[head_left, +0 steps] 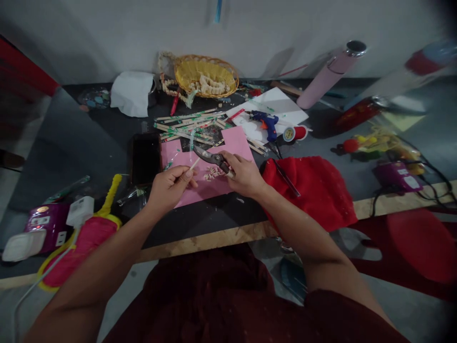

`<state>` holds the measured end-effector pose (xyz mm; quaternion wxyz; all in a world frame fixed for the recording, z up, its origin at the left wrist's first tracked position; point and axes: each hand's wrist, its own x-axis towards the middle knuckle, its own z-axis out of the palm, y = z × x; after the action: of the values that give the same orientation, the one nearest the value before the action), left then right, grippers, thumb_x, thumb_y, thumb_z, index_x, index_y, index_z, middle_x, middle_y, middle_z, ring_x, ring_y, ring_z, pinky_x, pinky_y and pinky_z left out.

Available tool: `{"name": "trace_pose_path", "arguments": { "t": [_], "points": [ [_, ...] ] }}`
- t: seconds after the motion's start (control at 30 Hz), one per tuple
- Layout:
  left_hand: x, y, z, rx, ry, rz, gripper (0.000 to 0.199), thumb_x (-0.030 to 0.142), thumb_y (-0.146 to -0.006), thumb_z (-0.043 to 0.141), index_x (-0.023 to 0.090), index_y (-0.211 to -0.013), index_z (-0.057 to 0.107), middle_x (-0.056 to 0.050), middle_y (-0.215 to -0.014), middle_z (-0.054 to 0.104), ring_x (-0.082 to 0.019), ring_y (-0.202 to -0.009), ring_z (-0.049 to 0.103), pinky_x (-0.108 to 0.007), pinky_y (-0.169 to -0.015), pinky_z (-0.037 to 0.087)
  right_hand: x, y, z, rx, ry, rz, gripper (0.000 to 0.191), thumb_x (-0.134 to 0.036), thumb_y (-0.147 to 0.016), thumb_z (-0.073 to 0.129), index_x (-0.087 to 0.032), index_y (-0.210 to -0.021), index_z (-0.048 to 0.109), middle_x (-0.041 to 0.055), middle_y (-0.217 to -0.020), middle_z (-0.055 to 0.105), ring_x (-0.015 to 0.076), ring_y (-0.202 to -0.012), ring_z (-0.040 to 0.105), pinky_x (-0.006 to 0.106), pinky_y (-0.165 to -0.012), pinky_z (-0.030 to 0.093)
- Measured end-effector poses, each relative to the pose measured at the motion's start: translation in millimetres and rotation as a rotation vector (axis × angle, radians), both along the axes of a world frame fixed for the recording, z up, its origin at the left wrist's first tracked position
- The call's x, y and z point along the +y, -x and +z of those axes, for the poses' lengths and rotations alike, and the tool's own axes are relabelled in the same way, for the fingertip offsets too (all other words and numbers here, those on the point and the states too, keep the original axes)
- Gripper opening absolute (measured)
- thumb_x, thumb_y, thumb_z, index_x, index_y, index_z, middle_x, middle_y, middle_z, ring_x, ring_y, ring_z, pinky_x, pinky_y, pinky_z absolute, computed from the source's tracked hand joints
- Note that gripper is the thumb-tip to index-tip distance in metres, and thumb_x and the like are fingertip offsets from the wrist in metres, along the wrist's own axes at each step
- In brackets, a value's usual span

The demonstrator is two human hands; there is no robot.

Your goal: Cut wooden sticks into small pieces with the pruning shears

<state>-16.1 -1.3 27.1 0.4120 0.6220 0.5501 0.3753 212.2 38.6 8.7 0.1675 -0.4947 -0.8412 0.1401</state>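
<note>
Pinches a stick [194, 165] in left hand [173, 186], grips cutters [207, 156] in right hand [243, 174] — with little bits [211, 174] likely cut, far sticks [180, 128] still long.

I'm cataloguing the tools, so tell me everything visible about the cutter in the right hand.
The cutter resembles shears, with a dark, curved blade end that looks metal. The right hand grips and mostly hides its handles. It is over the pink paper, blade end toward the picture's upper left, near the pale stick in the left hand; contact there is unclear.
</note>
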Motion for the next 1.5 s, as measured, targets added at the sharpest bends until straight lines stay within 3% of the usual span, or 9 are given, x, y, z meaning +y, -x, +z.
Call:
{"name": "trace_pose_path", "arguments": {
  "t": [0.17, 0.4, 0.8, 1.0, 1.37, 1.5],
  "points": [
    [-0.7, -0.5, -1.6, -0.016, -0.069, 0.07, 0.022, 0.029, -0.087, 0.057, 0.014, -0.101, 0.066, -0.005, -0.084, 0.074, -0.006, -0.049, 0.053, -0.018, -0.049, 0.043, 3.6, -1.5, -1.5, 0.026, 0.013, 0.022, 0.062, -0.019, -0.08, 0.05, -0.018, -0.14, 0.036, 0.0134, -0.125, 0.058, 0.0284, -0.108, 0.058, 0.042, -0.086, 0.05],
    [-1.6, 0.4, -0.4, -0.071, 0.009, 0.006, 0.02, 0.023, -0.09, 0.05, 0.012, -0.094, 0.067, -0.005, -0.075, 0.071, -0.005, -0.043, 0.048, -0.017, -0.043, 0.04, 8.0, -7.1, -2.6, -0.026, -0.003, 0.071, 0.069, -0.028, -0.083, 0.053, -0.019, -0.146, 0.027, 0.0142, -0.137, 0.049, 0.0327, -0.122, 0.047, 0.053, -0.096, 0.044],
    [-1.9, 1.4, -6.0, -0.147, 0.011, 0.002, 0.018, 0.026, -0.09, 0.052, 0.014, -0.093, 0.065, -0.005, -0.073, 0.07, -0.005, -0.043, 0.046, -0.017, -0.042, 0.039, 2.8, -3.2, -0.3, 0.005, 0.015, 0.062, 0.073, -0.026, -0.082, 0.053, -0.019, -0.148, 0.023, 0.0148, -0.139, 0.047, 0.0336, -0.124, 0.046, 0.054, -0.095, 0.046],
    [-2.7, 2.3, -5.0, -0.177, -0.002, -0.016, 0.016, 0.024, -0.09, 0.05, 0.014, -0.09, 0.063, -0.005, -0.074, 0.07, -0.005, -0.043, 0.045, -0.018, -0.044, 0.039, 1.2, -2.0, 1.0, 0.135, 0.079, 0.143, 0.072, -0.021, -0.081, 0.052, -0.019, -0.147, 0.025, 0.0139, -0.134, 0.05, 0.0291, -0.118, 0.05, 0.051, -0.098, 0.045],
    [-4.3, 1.6, -3.3, -0.12, -0.042, -0.019, 0.017, 0.025, -0.091, 0.049, 0.015, -0.09, 0.063, -0.006, -0.077, 0.071, -0.006, -0.046, 0.047, -0.02, -0.047, 0.04, 1.7, -2.7, 0.0, 0.121, 0.054, 0.129, 0.07, -0.025, -0.082, 0.053, -0.018, -0.146, 0.026, 0.0134, -0.141, 0.046, 0.0296, -0.123, 0.046, 0.051, -0.1, 0.043],
    [-5.0, 2.1, -3.6, -0.039, -0.071, 0.01, 0.018, 0.026, -0.09, 0.051, 0.015, -0.094, 0.064, -0.007, -0.081, 0.073, -0.009, -0.053, 0.055, -0.02, -0.048, 0.041, 1.5, -2.8, 1.4, 0.133, 0.048, 0.129, 0.069, -0.027, -0.083, 0.053, -0.019, -0.146, 0.027, 0.0131, -0.141, 0.046, 0.0294, -0.122, 0.047, 0.051, -0.1, 0.044]
  ]
}}
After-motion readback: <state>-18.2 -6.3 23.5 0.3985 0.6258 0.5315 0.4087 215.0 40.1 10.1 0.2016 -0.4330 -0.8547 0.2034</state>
